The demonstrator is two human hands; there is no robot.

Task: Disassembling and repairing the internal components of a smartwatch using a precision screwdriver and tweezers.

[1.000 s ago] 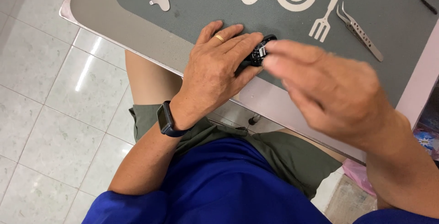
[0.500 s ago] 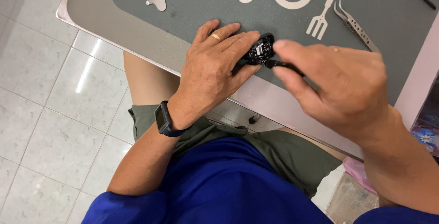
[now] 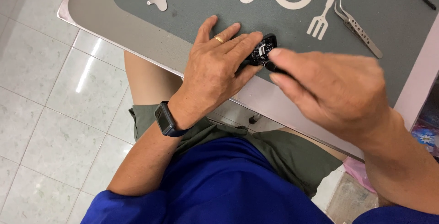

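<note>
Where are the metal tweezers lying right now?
In the head view, the tweezers lie on the grey mat at the upper right, just right of the printed white fork and beyond the right hand.

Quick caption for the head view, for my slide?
Left hand steadies a small black device on the grey mat while the right hand applies a thin dark tool; tweezers lie nearby.

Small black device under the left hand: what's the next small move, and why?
Probably keep the left hand pressing the small black device flat on the grey mat and ease the dark tool tip in the right hand into its open side. The tip sits right at the device's edge, so steadiness matters.
</note>
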